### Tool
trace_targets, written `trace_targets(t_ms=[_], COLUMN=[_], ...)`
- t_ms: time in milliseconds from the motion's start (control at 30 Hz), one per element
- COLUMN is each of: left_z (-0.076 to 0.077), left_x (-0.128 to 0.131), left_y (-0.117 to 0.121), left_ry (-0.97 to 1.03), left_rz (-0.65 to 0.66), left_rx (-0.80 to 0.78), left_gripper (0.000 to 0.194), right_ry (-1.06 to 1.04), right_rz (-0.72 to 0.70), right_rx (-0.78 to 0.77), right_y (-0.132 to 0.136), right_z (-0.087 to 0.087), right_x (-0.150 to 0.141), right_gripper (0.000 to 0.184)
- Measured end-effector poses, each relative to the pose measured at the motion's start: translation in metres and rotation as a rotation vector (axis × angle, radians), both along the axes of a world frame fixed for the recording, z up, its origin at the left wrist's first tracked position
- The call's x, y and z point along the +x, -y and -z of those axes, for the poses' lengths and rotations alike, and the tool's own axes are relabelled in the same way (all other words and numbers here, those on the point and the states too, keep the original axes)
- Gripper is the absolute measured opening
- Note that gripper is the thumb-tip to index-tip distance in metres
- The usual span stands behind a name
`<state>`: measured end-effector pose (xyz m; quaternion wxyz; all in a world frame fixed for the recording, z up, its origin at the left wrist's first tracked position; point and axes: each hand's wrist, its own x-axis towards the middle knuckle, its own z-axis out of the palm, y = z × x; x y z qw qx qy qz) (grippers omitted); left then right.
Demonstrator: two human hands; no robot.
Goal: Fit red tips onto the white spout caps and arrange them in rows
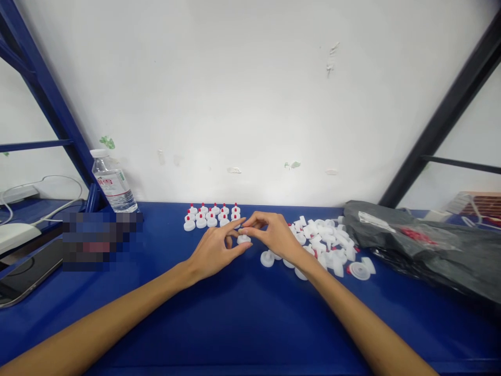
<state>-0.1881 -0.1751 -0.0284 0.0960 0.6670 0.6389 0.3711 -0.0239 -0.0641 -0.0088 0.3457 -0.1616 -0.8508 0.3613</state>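
Note:
A white round cap [243, 239] is at the middle of the blue table. My left hand [214, 250] curls around it, with the thumb at its near side and the fingers beyond. From the right, my right hand [273, 234] pinches thumb and index finger together at the cap's top; whatever is between those fingertips is hidden. Just behind my left hand stand several white caps with red tips [212, 221], upright in rows. Near my right forearm lies a loose pile of white plastic caps and pieces [326, 240], with bits of red among them.
A water bottle [113, 183] stands at the back left, near a phone [29, 274] and a blurred patch. On the right lies a dark grey plastic bag [415, 245] with red pieces showing. Blue and black metal frame posts rise at both sides before a white wall [242, 104].

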Motion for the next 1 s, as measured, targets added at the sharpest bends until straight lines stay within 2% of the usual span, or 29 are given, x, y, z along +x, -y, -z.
trace_targets(t_ms=[67,167,267,533,767,900,1000], left_z=[-0.002,-0.003,-0.001,0.002,0.002,0.001,-0.002], left_x=[0.002,0.002,0.000,-0.003,-0.003,-0.002,-0.003], left_y=[0.001,0.002,0.001,0.000,0.000,0.000,0.001], left_ry=[0.022,0.026,0.019,-0.010,-0.079,-0.087,-0.086], left_rz=[0.012,0.014,0.004,0.003,0.018,0.026,0.020], left_rx=[0.024,0.063,0.086,0.092,0.117,0.163,0.158], left_gripper=[0.062,0.060,0.058,0.060,0.057,0.049,0.046], right_ry=[0.000,0.008,0.016,-0.010,-0.060,-0.054,-0.059], right_rz=[-0.003,0.009,-0.002,-0.109,-0.233,-0.246,-0.166], right_rx=[0.002,-0.013,-0.097,-0.363,-0.667,-0.734,-0.704], right_y=[0.002,0.005,0.005,-0.003,-0.003,-0.002,-0.004], right_z=[-0.003,-0.008,-0.009,-0.010,-0.011,-0.014,-0.016], right_x=[0.001,0.003,0.003,0.002,0.006,0.008,0.009], right_gripper=[0.016,0.032,0.040,0.039,0.038,0.037,0.033])
